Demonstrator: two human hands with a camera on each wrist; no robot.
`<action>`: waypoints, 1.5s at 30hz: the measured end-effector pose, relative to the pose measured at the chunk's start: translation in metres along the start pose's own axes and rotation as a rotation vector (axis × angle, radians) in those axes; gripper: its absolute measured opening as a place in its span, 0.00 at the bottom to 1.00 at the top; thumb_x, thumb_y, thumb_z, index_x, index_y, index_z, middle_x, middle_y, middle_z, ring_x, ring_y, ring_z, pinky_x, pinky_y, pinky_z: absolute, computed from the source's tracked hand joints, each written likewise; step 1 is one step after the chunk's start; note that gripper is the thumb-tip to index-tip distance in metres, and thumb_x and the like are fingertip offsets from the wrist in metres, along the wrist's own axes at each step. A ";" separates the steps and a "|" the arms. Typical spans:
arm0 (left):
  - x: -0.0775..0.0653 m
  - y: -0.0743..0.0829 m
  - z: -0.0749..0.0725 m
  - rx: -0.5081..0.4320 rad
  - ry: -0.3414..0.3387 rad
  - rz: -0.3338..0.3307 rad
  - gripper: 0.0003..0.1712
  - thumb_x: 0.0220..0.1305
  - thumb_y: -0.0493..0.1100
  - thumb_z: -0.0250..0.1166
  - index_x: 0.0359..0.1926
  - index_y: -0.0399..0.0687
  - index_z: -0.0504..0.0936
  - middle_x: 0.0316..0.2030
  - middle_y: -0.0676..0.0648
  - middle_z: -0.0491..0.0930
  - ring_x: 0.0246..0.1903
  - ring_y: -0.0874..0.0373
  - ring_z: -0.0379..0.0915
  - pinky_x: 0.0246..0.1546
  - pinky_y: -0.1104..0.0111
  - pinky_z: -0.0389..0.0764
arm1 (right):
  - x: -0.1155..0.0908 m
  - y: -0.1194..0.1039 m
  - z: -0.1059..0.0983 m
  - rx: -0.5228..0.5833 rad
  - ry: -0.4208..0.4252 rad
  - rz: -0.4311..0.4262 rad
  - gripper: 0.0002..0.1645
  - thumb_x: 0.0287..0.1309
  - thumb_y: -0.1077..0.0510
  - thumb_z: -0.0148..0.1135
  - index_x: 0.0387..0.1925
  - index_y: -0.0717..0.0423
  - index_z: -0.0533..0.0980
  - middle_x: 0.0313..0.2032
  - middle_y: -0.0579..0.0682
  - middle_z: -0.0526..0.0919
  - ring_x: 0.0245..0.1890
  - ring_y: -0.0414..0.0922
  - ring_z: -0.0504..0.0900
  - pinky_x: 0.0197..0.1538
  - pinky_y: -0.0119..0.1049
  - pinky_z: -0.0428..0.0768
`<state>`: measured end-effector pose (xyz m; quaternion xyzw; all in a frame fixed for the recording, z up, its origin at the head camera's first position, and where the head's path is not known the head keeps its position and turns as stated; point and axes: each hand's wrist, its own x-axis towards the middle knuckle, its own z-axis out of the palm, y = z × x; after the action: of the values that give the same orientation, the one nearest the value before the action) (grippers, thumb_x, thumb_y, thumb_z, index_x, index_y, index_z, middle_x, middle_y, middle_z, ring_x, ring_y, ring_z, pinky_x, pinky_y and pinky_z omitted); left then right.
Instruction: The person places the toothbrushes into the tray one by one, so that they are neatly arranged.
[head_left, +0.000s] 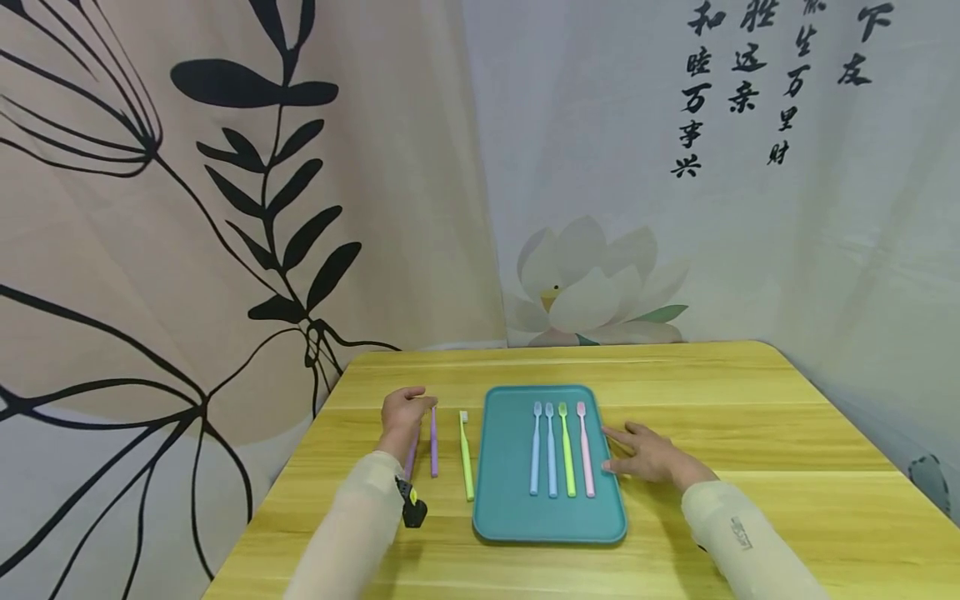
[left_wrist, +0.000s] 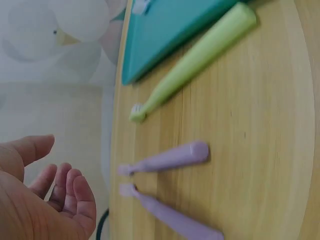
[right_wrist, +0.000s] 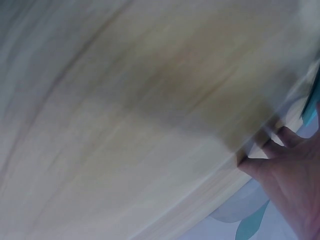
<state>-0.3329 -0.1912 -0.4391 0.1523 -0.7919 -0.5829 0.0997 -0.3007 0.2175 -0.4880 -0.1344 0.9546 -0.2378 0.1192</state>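
A teal tray (head_left: 506, 512) bears two blue toothbrushes, one of them this blue toothbrush (head_left: 535, 462), plus a green toothbrush (head_left: 567, 462) and a pink toothbrush (head_left: 587, 462). Left of it on the table lie a light green toothbrush (head_left: 467, 462) and two purple toothbrushes, a nearer one (left_wrist: 175, 156) and another (left_wrist: 180, 217). My left hand (head_left: 405, 414) hovers by the purple pair; in the left wrist view its fingers are loosely bent and nothing is in them. My right hand (head_left: 651, 456), fingers spread, is at the tray's right rim; its fingertips appear to touch it.
The wooden table (head_left: 720, 392) reaches back to a curtain (head_left: 420, 208) printed with plants, a lotus and writing. A black device (head_left: 411, 506) is strapped at the left wrist.
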 end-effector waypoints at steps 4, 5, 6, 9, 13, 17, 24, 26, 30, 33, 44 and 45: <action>0.004 -0.005 -0.009 0.015 0.011 -0.005 0.22 0.60 0.37 0.69 0.56 0.35 0.80 0.54 0.34 0.77 0.53 0.42 0.72 0.56 0.51 0.73 | 0.000 0.000 0.000 0.000 0.001 0.000 0.49 0.60 0.33 0.62 0.75 0.51 0.61 0.71 0.74 0.52 0.68 0.75 0.52 0.63 0.76 0.47; 0.005 -0.007 -0.011 0.017 0.008 -0.006 0.23 0.60 0.37 0.69 0.56 0.35 0.80 0.55 0.34 0.76 0.54 0.41 0.71 0.57 0.51 0.72 | 0.000 0.000 0.000 0.000 0.001 -0.001 0.49 0.60 0.33 0.62 0.75 0.51 0.61 0.71 0.74 0.52 0.68 0.76 0.52 0.63 0.76 0.47; 0.006 -0.009 -0.014 0.026 0.005 -0.005 0.23 0.60 0.38 0.69 0.57 0.36 0.80 0.56 0.34 0.76 0.55 0.41 0.70 0.58 0.50 0.71 | -0.001 0.000 0.000 0.000 0.001 -0.004 0.49 0.60 0.33 0.62 0.74 0.51 0.61 0.71 0.74 0.52 0.68 0.76 0.52 0.63 0.76 0.47; 0.009 -0.014 -0.021 0.046 -0.008 -0.010 0.24 0.61 0.39 0.69 0.58 0.38 0.79 0.60 0.35 0.74 0.60 0.40 0.67 0.60 0.48 0.69 | -0.001 0.000 -0.001 -0.001 0.001 -0.016 0.48 0.60 0.33 0.62 0.74 0.52 0.61 0.70 0.75 0.53 0.67 0.76 0.53 0.62 0.76 0.48; 0.010 -0.018 -0.028 0.084 -0.018 -0.016 0.25 0.61 0.41 0.69 0.59 0.38 0.78 0.63 0.35 0.71 0.62 0.38 0.65 0.61 0.47 0.68 | -0.001 0.000 -0.001 -0.005 0.000 -0.028 0.48 0.61 0.34 0.62 0.74 0.53 0.61 0.70 0.76 0.53 0.67 0.76 0.54 0.62 0.77 0.49; 0.010 -0.022 -0.033 0.111 -0.028 -0.025 0.26 0.62 0.41 0.69 0.60 0.38 0.78 0.63 0.35 0.71 0.61 0.38 0.65 0.60 0.48 0.69 | -0.002 -0.001 -0.001 -0.005 -0.002 -0.023 0.48 0.61 0.34 0.62 0.74 0.52 0.61 0.70 0.76 0.53 0.67 0.76 0.54 0.62 0.77 0.49; 0.012 -0.030 -0.034 0.116 -0.044 -0.054 0.25 0.65 0.39 0.66 0.62 0.38 0.76 0.59 0.34 0.73 0.49 0.43 0.71 0.50 0.53 0.75 | -0.002 0.000 -0.001 0.000 0.004 -0.026 0.48 0.61 0.34 0.62 0.74 0.53 0.61 0.70 0.76 0.53 0.67 0.76 0.54 0.62 0.77 0.48; 0.012 -0.031 -0.033 0.130 -0.041 -0.054 0.24 0.65 0.39 0.65 0.61 0.37 0.77 0.58 0.33 0.73 0.48 0.44 0.72 0.49 0.53 0.76 | -0.002 -0.001 -0.001 0.000 0.004 -0.024 0.48 0.61 0.34 0.62 0.74 0.52 0.61 0.70 0.76 0.53 0.67 0.76 0.53 0.62 0.77 0.48; 0.012 -0.036 -0.034 0.144 -0.059 -0.068 0.25 0.65 0.39 0.65 0.62 0.36 0.76 0.60 0.33 0.73 0.50 0.42 0.72 0.52 0.52 0.76 | -0.002 -0.002 -0.001 -0.001 0.002 -0.019 0.48 0.61 0.34 0.62 0.74 0.52 0.62 0.70 0.76 0.53 0.67 0.76 0.53 0.62 0.77 0.48; 0.010 -0.040 -0.035 0.126 -0.076 -0.083 0.26 0.64 0.39 0.66 0.62 0.36 0.76 0.61 0.33 0.72 0.52 0.41 0.72 0.53 0.51 0.75 | -0.002 -0.002 -0.001 -0.001 -0.001 -0.013 0.48 0.61 0.34 0.62 0.74 0.52 0.62 0.70 0.76 0.53 0.67 0.76 0.53 0.62 0.77 0.48; 0.011 -0.053 -0.032 0.071 -0.085 -0.134 0.27 0.61 0.36 0.67 0.61 0.34 0.76 0.43 0.41 0.77 0.38 0.50 0.70 0.35 0.63 0.73 | -0.002 -0.003 -0.001 -0.012 0.006 -0.020 0.48 0.61 0.34 0.62 0.74 0.52 0.62 0.69 0.76 0.53 0.67 0.76 0.54 0.63 0.76 0.49; 0.011 -0.054 -0.032 0.073 -0.085 -0.134 0.26 0.61 0.36 0.67 0.61 0.34 0.77 0.42 0.41 0.77 0.38 0.50 0.70 0.34 0.64 0.73 | -0.002 -0.003 -0.001 -0.010 0.006 -0.021 0.48 0.61 0.34 0.62 0.74 0.53 0.62 0.69 0.76 0.53 0.67 0.76 0.54 0.63 0.76 0.49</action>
<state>-0.3260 -0.2384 -0.4814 0.1838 -0.8041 -0.5649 0.0211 -0.2985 0.2158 -0.4851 -0.1443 0.9547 -0.2345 0.1132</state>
